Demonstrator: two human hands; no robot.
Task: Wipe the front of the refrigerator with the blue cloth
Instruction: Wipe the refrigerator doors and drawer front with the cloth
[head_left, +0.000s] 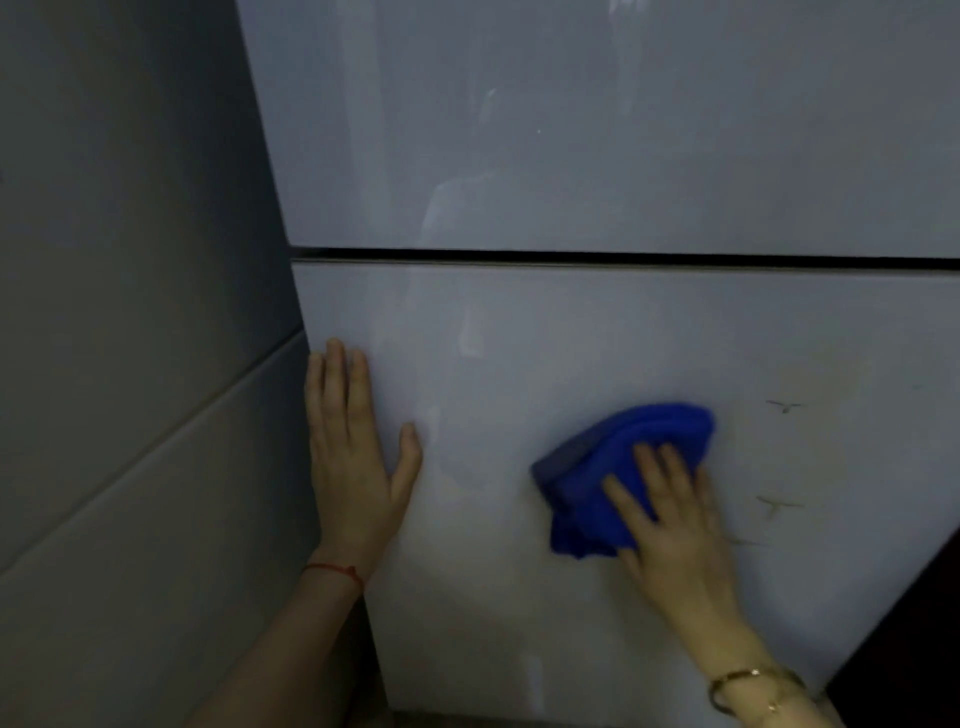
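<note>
The refrigerator's pale glossy front (597, 338) fills most of the view, split by a dark horizontal gap between an upper and a lower door. A bunched blue cloth (618, 457) is pressed against the lower door. My right hand (670, 514) lies flat on the cloth, fingers spread, covering its lower right part. My left hand (353, 447) rests flat on the left edge of the lower door, fingers up, holding nothing. Faint streaks and small marks (782, 504) show on the door to the right of the cloth.
A grey tiled wall (130, 338) runs along the left of the refrigerator. A dark surface (914, 639) cuts in at the lower right corner. A red string is on my left wrist, a gold bracelet on my right.
</note>
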